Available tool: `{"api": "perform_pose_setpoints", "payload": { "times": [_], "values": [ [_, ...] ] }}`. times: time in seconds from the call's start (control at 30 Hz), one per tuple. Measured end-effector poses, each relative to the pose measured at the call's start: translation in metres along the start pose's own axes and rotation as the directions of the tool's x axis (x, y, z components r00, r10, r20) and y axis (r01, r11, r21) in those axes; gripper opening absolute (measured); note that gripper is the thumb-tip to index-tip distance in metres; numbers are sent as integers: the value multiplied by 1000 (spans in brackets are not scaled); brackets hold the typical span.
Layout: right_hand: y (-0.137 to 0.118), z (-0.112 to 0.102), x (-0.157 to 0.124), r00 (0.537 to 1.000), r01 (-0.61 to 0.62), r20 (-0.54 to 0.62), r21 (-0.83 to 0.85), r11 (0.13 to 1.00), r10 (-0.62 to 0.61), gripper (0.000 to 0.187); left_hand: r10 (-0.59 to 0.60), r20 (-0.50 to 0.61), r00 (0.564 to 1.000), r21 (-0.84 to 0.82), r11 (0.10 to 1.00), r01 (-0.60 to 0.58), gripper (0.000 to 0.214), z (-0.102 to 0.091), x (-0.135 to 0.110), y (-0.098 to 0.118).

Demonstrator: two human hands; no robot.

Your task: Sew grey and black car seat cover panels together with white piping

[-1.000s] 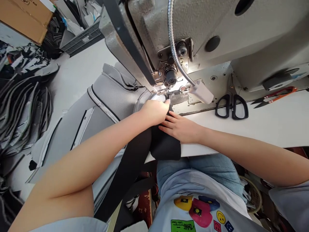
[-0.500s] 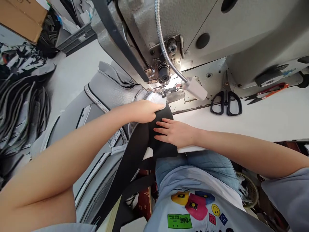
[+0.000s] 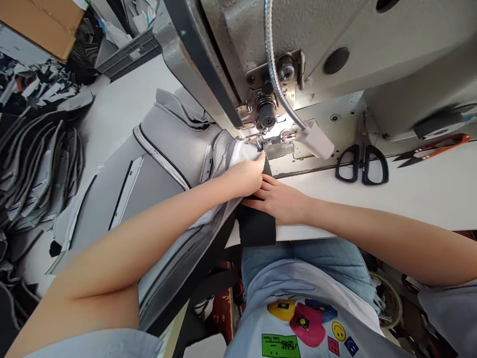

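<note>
Now the grey panel [image 3: 175, 149] has flopped over the black strip [image 3: 257, 226]; left hand [image 3: 244, 176] pinches its edge back at the presser foot [image 3: 261, 142], right hand [image 3: 279, 199] pressing flat.

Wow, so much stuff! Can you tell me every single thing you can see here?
sewing machine: one, grey, across the top
lamp: one, white head on a silver bendy neck, lit beside the needle
grey cover: one, grey with black and white edging, under the needle and spreading left
black fabric: one piece, black, hanging over the table's near edge
scissors: one pair, black handles, right of the lamp
thread snips: one, orange, right of the scissors
table: one, white, under everything
cut pieces: a pile, grey and black, far left
cardboard box: one, brown, top left corner
crate: one, grey, top left
left hand: one, on the grey cover by the needle
right hand: one, flat on the black fabric
</note>
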State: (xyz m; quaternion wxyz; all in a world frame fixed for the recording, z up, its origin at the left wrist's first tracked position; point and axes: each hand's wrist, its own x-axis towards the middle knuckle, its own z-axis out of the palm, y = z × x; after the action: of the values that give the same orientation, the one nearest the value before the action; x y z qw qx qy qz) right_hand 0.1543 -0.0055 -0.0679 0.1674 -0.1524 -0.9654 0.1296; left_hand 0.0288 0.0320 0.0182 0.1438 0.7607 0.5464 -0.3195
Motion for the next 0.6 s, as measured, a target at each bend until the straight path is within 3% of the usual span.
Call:
{"api": "perform_pose_setpoints", "payload": {
  "times": [0.1, 0.2, 0.4, 0.6],
  "values": [
    [1, -6, -4, 991, 107, 80, 59, 993, -111, 62, -34, -62, 998, 15, 999, 35, 76, 10, -5, 0],
    [-8, -5, -4, 970, 203, 118, 80, 976, -211, 63, -51, -5, 999, 58, 997, 51, 80, 11, -15, -5],
    [-41, 20, 26, 994, -13, 108, -31, 999, 17, 33, 0, 101, 995, -76, 997, 7, 69, 1, -18, -7],
    [-58, 30, 34, 986, -140, 82, -49, 989, 144, 25, -27, -25, 999, -55, 998, 26, 75, 16, -3, 1]
  ]
}}
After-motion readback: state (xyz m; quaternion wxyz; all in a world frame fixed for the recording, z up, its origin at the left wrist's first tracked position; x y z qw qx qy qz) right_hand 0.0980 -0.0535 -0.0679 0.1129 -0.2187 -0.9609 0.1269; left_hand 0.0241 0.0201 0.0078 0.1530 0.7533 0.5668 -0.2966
